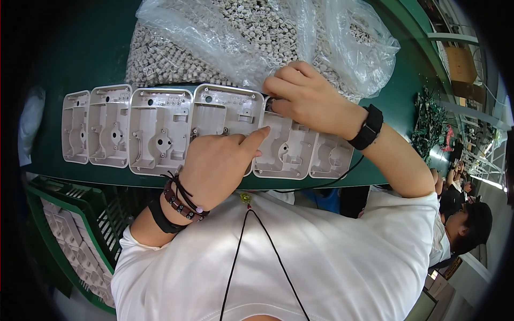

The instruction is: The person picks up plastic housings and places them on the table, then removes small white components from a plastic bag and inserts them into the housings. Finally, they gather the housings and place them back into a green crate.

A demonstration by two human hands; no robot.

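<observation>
A row of light grey plastic housings lies open side up, edge to edge. My left hand [217,163] is over the fourth housing [206,115] from the left. Its index finger stretches across the wall to the neighbouring housing [284,152]; its other fingers are mostly hidden underneath. At that neighbour's top left corner, my right hand [305,99] is closed, thumb and fingers pinched together. Whatever is between those fingertips is too small and covered to name. Just beyond the row, a clear plastic bag [241,48] holds a heap of small light grey plastic parts.
The green tabletop [80,69] carries everything. Below its front edge at left stands a green crate [53,235] with grey plastic pieces. A dark cable [342,176] crosses the table edge at right. Farther right are a green tangled pile [428,120] and other people [466,224].
</observation>
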